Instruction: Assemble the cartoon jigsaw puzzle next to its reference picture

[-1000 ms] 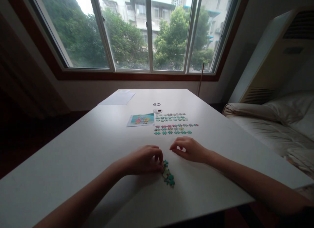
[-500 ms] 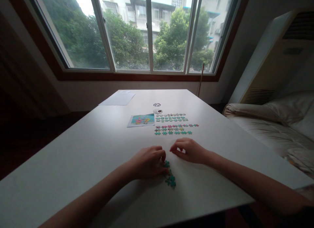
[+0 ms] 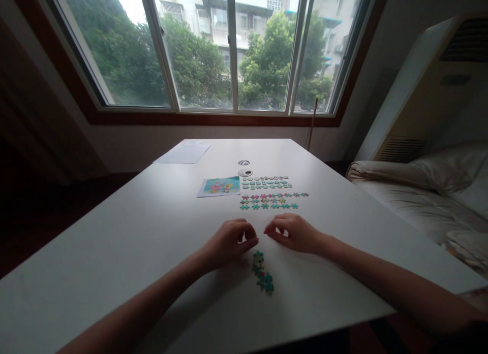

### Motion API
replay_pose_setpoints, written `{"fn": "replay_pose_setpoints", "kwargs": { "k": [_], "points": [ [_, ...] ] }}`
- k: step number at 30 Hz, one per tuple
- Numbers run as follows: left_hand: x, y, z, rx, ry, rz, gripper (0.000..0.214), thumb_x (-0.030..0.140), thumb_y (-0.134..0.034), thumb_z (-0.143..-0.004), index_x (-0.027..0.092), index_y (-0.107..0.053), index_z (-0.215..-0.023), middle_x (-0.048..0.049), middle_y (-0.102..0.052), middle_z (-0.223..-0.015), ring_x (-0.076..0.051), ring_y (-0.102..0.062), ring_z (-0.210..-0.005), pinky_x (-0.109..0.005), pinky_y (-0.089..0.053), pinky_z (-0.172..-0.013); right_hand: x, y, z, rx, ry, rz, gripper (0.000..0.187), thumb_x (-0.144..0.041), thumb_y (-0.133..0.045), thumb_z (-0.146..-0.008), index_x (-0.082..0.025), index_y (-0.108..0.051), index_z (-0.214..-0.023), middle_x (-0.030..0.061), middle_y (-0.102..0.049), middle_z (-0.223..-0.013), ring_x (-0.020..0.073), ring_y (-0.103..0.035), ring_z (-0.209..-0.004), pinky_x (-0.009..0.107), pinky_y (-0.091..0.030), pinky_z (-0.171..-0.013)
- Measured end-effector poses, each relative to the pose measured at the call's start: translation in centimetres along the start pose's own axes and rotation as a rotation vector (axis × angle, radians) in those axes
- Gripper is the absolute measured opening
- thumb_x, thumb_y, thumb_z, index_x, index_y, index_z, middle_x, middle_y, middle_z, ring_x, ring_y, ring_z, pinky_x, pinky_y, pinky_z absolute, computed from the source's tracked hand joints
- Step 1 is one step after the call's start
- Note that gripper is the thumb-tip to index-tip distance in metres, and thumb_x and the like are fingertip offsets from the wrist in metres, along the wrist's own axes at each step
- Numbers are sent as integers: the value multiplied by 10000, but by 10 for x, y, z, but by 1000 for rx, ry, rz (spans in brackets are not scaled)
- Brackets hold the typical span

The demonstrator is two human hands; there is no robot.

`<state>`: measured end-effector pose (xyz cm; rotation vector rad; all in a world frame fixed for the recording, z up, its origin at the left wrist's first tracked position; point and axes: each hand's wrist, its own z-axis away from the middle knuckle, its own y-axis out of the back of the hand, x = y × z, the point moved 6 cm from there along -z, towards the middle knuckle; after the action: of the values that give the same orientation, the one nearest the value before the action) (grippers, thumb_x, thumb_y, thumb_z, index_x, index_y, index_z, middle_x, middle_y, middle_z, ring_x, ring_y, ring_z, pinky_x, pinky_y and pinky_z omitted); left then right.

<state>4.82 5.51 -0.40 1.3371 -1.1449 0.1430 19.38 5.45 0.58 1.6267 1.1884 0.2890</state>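
A short strip of joined puzzle pieces [image 3: 262, 274], teal with some yellow, lies on the white table [image 3: 152, 232] close to me. My left hand [image 3: 229, 242] hovers just above and left of the strip's far end, fingers curled to the thumb, with nothing visible in them. My right hand [image 3: 294, 233] rests on the table to the right of it, its fingers pinched together; whether they hold anything is hidden. Farther back lie rows of loose puzzle pieces [image 3: 271, 194], teal and pink, beside a small colour picture card [image 3: 219, 186].
Two small round objects [image 3: 244, 172] sit behind the rows, and a sheet of paper [image 3: 183, 152] lies at the far left corner. A cushioned sofa [image 3: 423, 191] and a tall air-conditioning unit [image 3: 430, 85] stand to the right. A wide window [image 3: 232, 49] faces me.
My left hand has lifted off the joined strip and moved slightly away from me, uncovering its upper end. My right hand has barely moved.
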Motion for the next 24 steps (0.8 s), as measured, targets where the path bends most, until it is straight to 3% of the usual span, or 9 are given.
{"fn": "replay_pose_setpoints", "kwargs": {
  "k": [5,11,18,24],
  "points": [
    [-8,4,-6,76,143,253,252,375,-578,-766,130,-622,-802,-20,-595,-676,-121,-515,-616,-228,-408,-549,4,-4,-1,4,-103,-61,142,-238,-530,-834,-179,-656,-860,19,-649,-740,92,-541,-599,208,-423,-587],
    [-12,-3,-5,93,275,527,279,375,-650,-701,119,-581,-788,-15,-597,-662,-106,-524,-588,-220,-404,-533,0,-7,-2,41,-133,-157,157,-277,-541,-830,-165,-652,-826,20,-645,-707,91,-524,-574,211,-417,-566],
    [-8,-6,-5,79,285,561,291,376,-674,-674,120,-571,-767,-20,-616,-669,-119,-552,-622,-251,-434,-589,0,-4,-4,78,-168,-225,168,-284,-552,-818,-154,-654,-784,4,-613,-641,82,-506,-554,192,-384,-521],
    [-10,-6,-6,40,236,424,291,391,-623,-728,123,-581,-832,-34,-626,-725,-133,-567,-661,-255,-446,-591,4,1,-5,115,-196,-249,166,-272,-550,-810,-151,-650,-756,-3,-603,-619,83,-487,-556,198,-371,-526]
  ]
}}
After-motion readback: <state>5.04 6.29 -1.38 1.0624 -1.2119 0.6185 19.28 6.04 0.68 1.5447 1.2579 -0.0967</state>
